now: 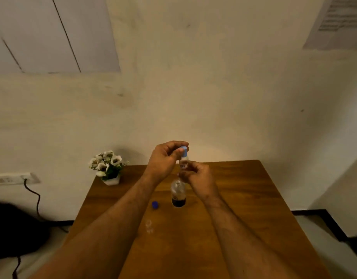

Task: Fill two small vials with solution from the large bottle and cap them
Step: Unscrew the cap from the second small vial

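Nearest on the surface point(244, 198) sits 1 uncapped vial point(149, 225), then a loose blue cap point(155, 204) and the open large bottle point(178, 195). Above it, the right hand point(197, 177) grips a second upright vial point(183, 164) while the left hand point(165, 158) pinches its cap point(183, 151) from directly above, along the vial's axis.

This looks like a plain room in a home or small office, not a lab. A wooden counter point(244, 198) stands against a bare cream wall point(213, 97), with a small pot of artificial flowers point(108, 167) at its far corner and a wall socket strip point(14, 178) trailing a dark cable point(35, 196).
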